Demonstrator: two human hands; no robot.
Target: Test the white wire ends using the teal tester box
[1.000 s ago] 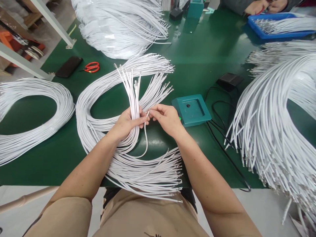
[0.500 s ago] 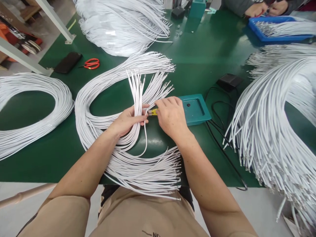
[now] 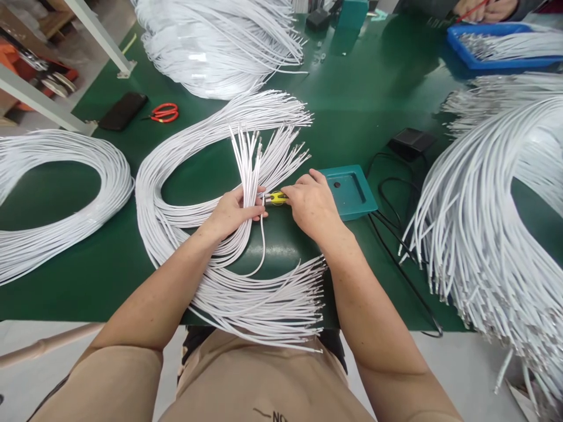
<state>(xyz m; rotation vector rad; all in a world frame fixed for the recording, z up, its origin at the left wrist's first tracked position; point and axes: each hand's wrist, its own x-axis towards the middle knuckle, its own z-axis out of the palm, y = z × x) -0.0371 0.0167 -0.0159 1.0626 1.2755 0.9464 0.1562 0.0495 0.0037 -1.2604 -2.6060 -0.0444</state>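
Note:
In the middle of the head view, my left hand [image 3: 237, 212] is closed around a bunch of white cables [image 3: 247, 170] whose tips point up and away. One single cable [image 3: 264, 237] hangs from its fingertips in a loop. My right hand [image 3: 314, 202] grips a small yellow-and-black tool [image 3: 277, 198], which looks like pliers or cutters. The metal jaws of the tool meet the single cable's end at my left fingertips; whether they are closed on it is too small to tell. More white cables [image 3: 152, 176] lie in a curve under and behind my left hand.
A teal tray [image 3: 372, 205] sits beyond my right hand, near a black box [image 3: 411, 143] with black cords. Red-handled scissors [image 3: 164, 112] and a dark flat case [image 3: 123, 111] lie left. Big cable coils [image 3: 475, 187] stand right. A co-worker's hands [image 3: 488, 10] are above a blue bin [image 3: 466, 55].
My right hand has shifted slightly right along the tool, so more of its yellow handle shows. My left hand stays nearly in place. The co-worker's hands have moved up and away.

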